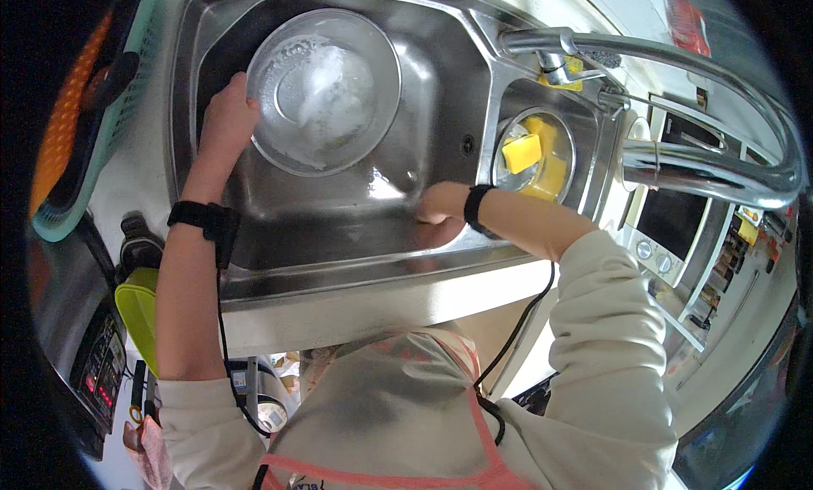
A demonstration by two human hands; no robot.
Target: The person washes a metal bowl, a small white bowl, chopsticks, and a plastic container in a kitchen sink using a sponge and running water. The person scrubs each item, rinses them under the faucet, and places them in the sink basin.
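A round bowl [381, 109] with whitish, foamy liquid inside sits in the large stainless steel sink basin [444, 90], toward its far left. My left hand [232, 115] grips the bowl's left rim, its thumb at the edge and the other fingers partly hidden. Low in the basin's near right corner is my right hand [441, 203], bent down at the wrist. Its fingers are mostly hidden, so whether it holds anything is unclear. Beyond that wrist, a clear bowl [567, 137] stands in the small side basin, with a yellow sponge [522, 153] in it.
A chrome faucet [692, 51] arches over the right side. A teal basket [130, 102] stands left of the sink, and a lime-green container [136, 306] sits beside my left forearm. Black cables [517, 328] run from both wrist straps. A microwave-like appliance [667, 229] is at right.
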